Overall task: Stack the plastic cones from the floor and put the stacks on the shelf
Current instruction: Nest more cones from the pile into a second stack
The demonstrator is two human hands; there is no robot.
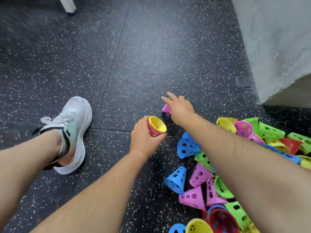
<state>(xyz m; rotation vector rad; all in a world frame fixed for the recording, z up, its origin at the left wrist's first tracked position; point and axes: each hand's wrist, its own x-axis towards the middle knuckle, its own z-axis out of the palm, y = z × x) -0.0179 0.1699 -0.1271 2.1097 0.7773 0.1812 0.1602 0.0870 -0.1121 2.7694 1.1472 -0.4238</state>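
- Many loose cones [200, 175], blue, pink, green, yellow and red, lie heaped nearest the body. They sit under and to the outer side of the right forearm, tipped on their sides and pointing every way.
- One short stack [156, 126] is in the left hand [144, 140], a yellow cone nested in a pink-red one. Fingers and thumb are curled round the outer wall. The wide mouth faces up and toward the right hand, so its long axis leans that way.
- Just beyond the stack and a little to its outer side, the right hand [180, 108] reaches forward. Its fingers are straight and spread, and it holds nothing.
- One single pink cone [166, 109] lies on the floor [151, 47] under that hand, apart from the heap, with only its inner edge showing past the knuckles.
  - Whether the fingers touch it cannot be told, and its long axis is too hidden to read with confidence.
- The right hand is plainly the nearer one to this cone, while the left hand waits close beside it with the mouth of the stack turned toward it.
  - My judgement is that the coming move is a grasp from above, then a short carry inward to the stack.
- Far off on the left hand's outer side rests a white shoe [74, 125].
- No shelf is clearly in view.
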